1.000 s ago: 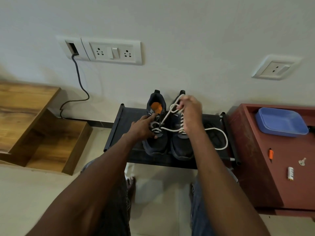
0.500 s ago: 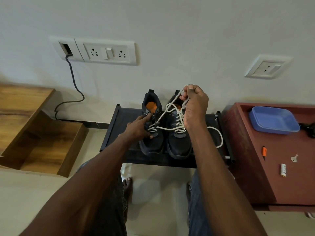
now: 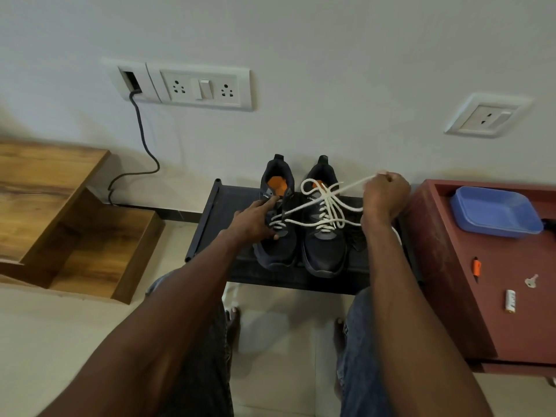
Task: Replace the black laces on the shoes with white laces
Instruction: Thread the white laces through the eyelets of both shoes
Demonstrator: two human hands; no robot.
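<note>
- Two dark shoes [image 3: 301, 236] stand at frame centre on a black rack [image 3: 210, 218], toes toward the bottom edge.
- Right hand [image 3: 383, 197] pinches the white lace [image 3: 328, 206], stretched rightward.
- Left hand [image 3: 255, 219], fingers fairly straight, rests on the left shoe.

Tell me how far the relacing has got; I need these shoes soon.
Right shoe looks laced white and bow-tied. Left shoe has white only through its lower eyelets; left hand steadies it while right hand pulls the white lace taut. Upper eyelets and tying remain.

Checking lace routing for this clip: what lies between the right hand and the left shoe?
In the head view, the dark right shoe with its white laces; a taut white lace crosses it from the right hand to the dark left shoe.
</note>
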